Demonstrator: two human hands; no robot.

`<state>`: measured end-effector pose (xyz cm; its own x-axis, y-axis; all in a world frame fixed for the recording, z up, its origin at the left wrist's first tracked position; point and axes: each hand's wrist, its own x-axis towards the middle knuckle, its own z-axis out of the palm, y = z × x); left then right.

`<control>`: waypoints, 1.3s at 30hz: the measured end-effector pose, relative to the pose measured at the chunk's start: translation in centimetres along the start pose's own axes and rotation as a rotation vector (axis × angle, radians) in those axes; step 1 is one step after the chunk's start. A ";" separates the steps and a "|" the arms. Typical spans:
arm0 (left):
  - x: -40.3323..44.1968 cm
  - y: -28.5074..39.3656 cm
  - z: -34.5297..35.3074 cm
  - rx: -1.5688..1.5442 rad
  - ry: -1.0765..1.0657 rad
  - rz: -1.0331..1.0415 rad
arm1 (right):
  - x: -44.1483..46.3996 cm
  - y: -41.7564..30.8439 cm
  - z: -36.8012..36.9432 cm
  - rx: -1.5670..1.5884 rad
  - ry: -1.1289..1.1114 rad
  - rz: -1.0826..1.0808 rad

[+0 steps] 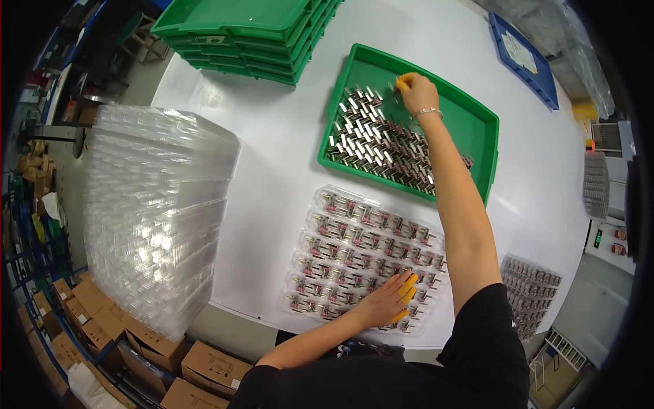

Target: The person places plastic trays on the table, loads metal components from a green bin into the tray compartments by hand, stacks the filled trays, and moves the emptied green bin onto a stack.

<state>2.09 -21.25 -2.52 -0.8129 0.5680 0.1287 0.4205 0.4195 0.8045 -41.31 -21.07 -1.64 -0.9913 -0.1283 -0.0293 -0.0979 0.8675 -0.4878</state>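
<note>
My right hand (418, 94), with yellow finger cots, is inside a green tray (487, 129), its fingers pinched around a small shiny metal part (394, 88). Rows of similar small metal parts (371, 136) fill the left and lower area of that tray. My left hand (383, 305) lies over the lower right of a clear plastic blister tray (320, 198), fingers stretched out and also in yellow cots. Small metal parts with reddish portions (330, 249) sit in rows in its pockets. Whatever lies beneath the left palm is hidden.
A tall pile of clear blister trays (160, 211) stands at the left. Stacked green trays (245, 41) are at the upper left. A blue tray (521, 58) lies at the far right, and a filled blister stack (531, 293) at the near right. Cardboard boxes (214, 365) stand below the table.
</note>
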 end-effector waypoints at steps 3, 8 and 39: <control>0.2 0.2 -0.4 -0.015 0.013 -0.012 | -1.5 1.2 0.3 -0.072 -0.045 -0.007; 0.3 0.3 -0.4 -0.011 0.008 -0.023 | -1.9 0.3 1.7 -0.091 -0.114 -0.069; 4.3 -1.5 -10.9 -1.269 0.759 -0.545 | -8.5 -1.1 -9.4 0.453 -0.368 -0.281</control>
<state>-6.44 -27.11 3.16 -0.9162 -0.0840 -0.3919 -0.2607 -0.6179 0.7418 -33.62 -16.41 7.37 -0.8305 -0.5470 -0.1050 -0.2222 0.4983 -0.8381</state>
